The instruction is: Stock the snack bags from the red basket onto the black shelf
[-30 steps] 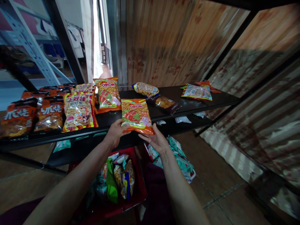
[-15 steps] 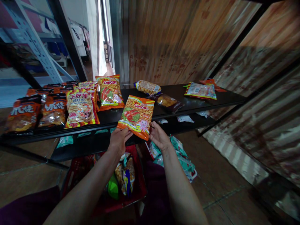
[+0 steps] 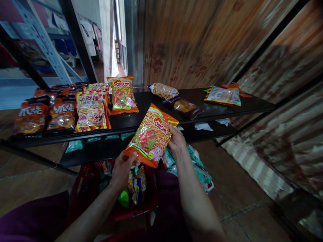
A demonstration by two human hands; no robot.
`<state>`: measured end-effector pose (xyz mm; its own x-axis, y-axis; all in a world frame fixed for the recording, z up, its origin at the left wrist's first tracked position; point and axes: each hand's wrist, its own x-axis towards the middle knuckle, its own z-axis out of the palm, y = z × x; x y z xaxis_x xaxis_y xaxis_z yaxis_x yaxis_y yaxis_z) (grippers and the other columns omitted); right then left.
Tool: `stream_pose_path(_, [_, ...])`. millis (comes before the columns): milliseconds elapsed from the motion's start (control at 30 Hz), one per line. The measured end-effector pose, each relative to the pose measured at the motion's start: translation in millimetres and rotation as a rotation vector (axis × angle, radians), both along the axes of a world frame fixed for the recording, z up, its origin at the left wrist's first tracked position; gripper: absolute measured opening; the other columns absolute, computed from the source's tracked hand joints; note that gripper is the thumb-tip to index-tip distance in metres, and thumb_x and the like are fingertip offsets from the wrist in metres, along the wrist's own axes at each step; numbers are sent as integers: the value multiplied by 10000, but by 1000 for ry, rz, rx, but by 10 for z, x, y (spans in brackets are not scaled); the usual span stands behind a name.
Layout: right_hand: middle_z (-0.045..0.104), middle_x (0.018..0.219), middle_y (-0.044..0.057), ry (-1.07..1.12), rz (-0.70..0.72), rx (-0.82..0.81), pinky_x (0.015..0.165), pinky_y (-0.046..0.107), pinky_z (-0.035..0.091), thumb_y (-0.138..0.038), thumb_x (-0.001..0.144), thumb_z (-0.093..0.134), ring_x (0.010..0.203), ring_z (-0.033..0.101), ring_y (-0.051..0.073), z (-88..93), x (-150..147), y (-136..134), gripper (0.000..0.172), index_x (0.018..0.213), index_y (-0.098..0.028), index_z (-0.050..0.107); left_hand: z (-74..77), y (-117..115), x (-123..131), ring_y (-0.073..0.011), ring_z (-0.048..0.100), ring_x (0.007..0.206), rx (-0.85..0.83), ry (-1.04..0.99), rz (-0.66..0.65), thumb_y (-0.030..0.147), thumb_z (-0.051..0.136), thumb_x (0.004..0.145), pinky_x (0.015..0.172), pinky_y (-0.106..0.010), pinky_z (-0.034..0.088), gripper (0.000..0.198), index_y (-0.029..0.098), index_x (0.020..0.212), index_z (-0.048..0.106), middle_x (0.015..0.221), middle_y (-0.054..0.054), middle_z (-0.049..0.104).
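Note:
An orange-and-yellow snack bag (image 3: 151, 136) is held tilted above the front edge of the black shelf (image 3: 118, 126). My left hand (image 3: 124, 168) pinches its lower left corner, thumb on the front. At its upper right side, my right hand (image 3: 176, 137) grips the edge with the thumb over the front; its other fingers are mostly hidden. A matching snack bag (image 3: 122, 95) stands upright on the shelf behind. To its left is a yellow-and-red bag of prawn crackers (image 3: 92, 111), beside orange-and-black snack bags (image 3: 62, 112).
On the shelf's right lie a blue-ended snack bag (image 3: 163, 91), a brown bag (image 3: 185, 107) and a pale bag (image 3: 223, 95). Below me is a red basket (image 3: 145, 211) with several packets. Green packets (image 3: 198, 164) sit right of it. A lower shelf (image 3: 93, 151) holds more packets.
The snack bag has come down towards me and tilted, its top leaning right. My right hand has moved up along its side, while my left hand has lowered with its bottom corner.

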<state>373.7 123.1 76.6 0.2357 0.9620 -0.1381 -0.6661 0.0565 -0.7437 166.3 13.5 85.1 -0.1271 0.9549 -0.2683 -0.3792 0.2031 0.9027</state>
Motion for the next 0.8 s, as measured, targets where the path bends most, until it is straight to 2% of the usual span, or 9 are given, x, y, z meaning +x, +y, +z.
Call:
stream_pose_path(167, [710, 663, -14, 3, -48, -30, 719, 365, 588, -229, 591, 821, 586, 661, 160, 57, -30, -28, 224, 708, -181, 636, 17, -26, -53, -129, 627, 742, 5, -29, -140, 255, 769, 623, 738, -236, 483, 219, 164, 800, 677, 772, -9, 705])
stream_pose_path(367, [719, 679, -3, 9, -52, -50, 709, 359, 586, -229, 583, 822, 594, 669, 169, 53, -52, -16, 230, 711, -176, 639, 36, -37, -108, -143, 638, 759, 3, -89, -226, 249, 773, 634, 773, -264, 485, 237, 170, 831, 668, 808, -16, 702])
stream_pose_path(467, [719, 666, -12, 3, -65, -60, 687, 371, 593, -232, 569, 825, 594, 674, 180, 64, -71, -18, 244, 705, -190, 628, 149, -12, -154, -195, 640, 944, 24, -138, -305, 212, 785, 622, 858, -308, 478, 437, 209, 1035, 643, 1046, -54, 687])
stream_pose_path(533, [714, 647, -18, -11, -78, -68, 677, 372, 596, -241, 562, 828, 592, 676, 184, 77, -75, -27, 253, 691, -198, 616, 268, 50, -200, -240, 600, 1081, 29, -218, -401, 228, 770, 647, 924, -353, 457, 590, 249, 1204, 575, 1204, -76, 633])
stream_pose_path(567, [713, 644, -18, -19, -82, -70, 678, 373, 597, -247, 559, 830, 598, 679, 187, 83, -77, -32, 257, 683, -199, 610, 328, 98, -221, -256, 588, 1112, 22, -259, -466, 263, 748, 679, 944, -373, 448, 601, 254, 1247, 550, 1225, -85, 624])
stream_pose_path(667, [717, 659, -8, -38, -53, -64, 690, 381, 594, -261, 552, 835, 628, 687, 199, 97, -106, -55, 267, 679, -197, 609, 467, 281, -241, -277, 612, 1085, -23, -335, -635, 395, 661, 767, 943, -402, 453, 494, 222, 1223, 584, 1130, -112, 676])
stream_pose_path(733, [715, 653, -1, -50, -6, -66, 690, 386, 591, -268, 543, 839, 637, 688, 209, 106, -156, -72, 274, 691, -191, 621, 512, 396, -201, -280, 649, 1012, -85, -332, -710, 454, 637, 776, 900, -406, 482, 463, 196, 1160, 627, 1028, -128, 711])
stream_pose_path(800, [709, 642, 3, -69, 49, -63, 690, 383, 586, -273, 533, 844, 651, 689, 218, 123, -212, -89, 286, 705, -186, 634, 529, 478, -135, -279, 683, 911, -153, -277, -756, 440, 667, 755, 848, -409, 508, 434, 171, 1096, 659, 944, -140, 728])
